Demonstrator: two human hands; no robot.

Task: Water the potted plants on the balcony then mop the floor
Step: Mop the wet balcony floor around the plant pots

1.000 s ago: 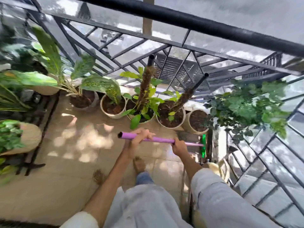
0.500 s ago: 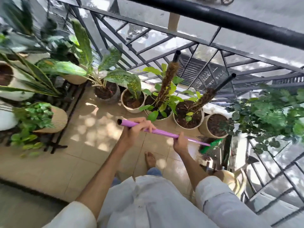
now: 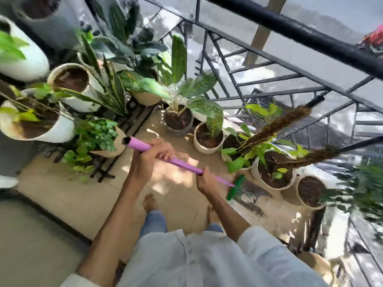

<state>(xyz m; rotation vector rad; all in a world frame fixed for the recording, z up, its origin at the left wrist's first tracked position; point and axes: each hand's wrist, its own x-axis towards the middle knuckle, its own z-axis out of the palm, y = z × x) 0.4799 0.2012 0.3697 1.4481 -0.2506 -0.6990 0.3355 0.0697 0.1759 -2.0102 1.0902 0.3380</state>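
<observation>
Mop handle [image 3: 182, 162], purple, slanting down over the tiled floor [image 3: 68, 195]. Left of it: leafy basket pot [image 3: 112, 146]. On it: left hand [image 3: 151, 156] clenched near top; right hand [image 3: 207, 181] clenched lower. Right end: green mop head [image 3: 234, 187], near the white pots [image 3: 273, 172].

A black railing [image 3: 310, 36] with slanted bars runs across the top right, and a tan post [image 3: 263, 32] stands beyond it. A red object [image 3: 375, 38], too blurred to identify, shows past the rail at the right edge. A black slatted rack [image 3: 122, 139] lies at the left, and a tan bucket [image 3: 317, 264] sits at the lower right.
</observation>
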